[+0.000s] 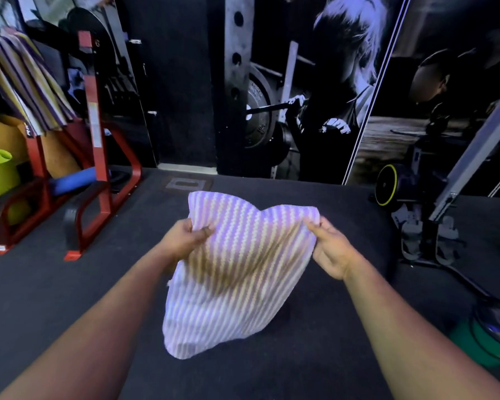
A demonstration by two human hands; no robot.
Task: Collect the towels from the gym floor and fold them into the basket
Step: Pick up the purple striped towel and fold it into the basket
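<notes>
Striped towel (237, 272): hangs above dark floor (70, 284)
Left hand (185, 238): pinches upper left edge
Right hand (332, 249): pinches upper right edge

A white-and-yellow striped towel (237, 272), folded double, hangs in the air above the dark floor (70, 284), top corners raised.

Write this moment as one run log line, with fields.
step: folding | item: striped towel held up | left hand: grip on upper edge | right hand: grip on upper edge | basket: not visible
</notes>
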